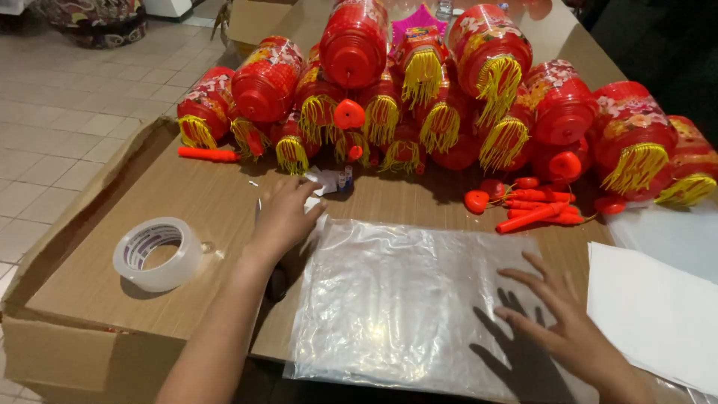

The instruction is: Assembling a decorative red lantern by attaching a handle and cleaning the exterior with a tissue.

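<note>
A clear plastic bag [407, 307] lies flat at the near edge of the desk [217, 198]. The right hand [565, 322] hovers over its right part with fingers spread. The left hand [284, 217], fingers loosely curled, rests at the bag's far left corner, near a tape roll [157, 253] and below the red lanterns [419, 97].

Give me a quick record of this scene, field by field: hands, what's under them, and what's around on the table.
left hand: fingers spread, at the top left corner of the clear plastic bag, near small batteries
right hand: hovering palm down, fingers spread, over the bag's right side
grip: neither hand grips anything
surface: wooden table
left of hands: tape roll on a flattened cardboard box
behind: heap of red lanterns with yellow tassels, loose red handles
right: white sheets
</note>
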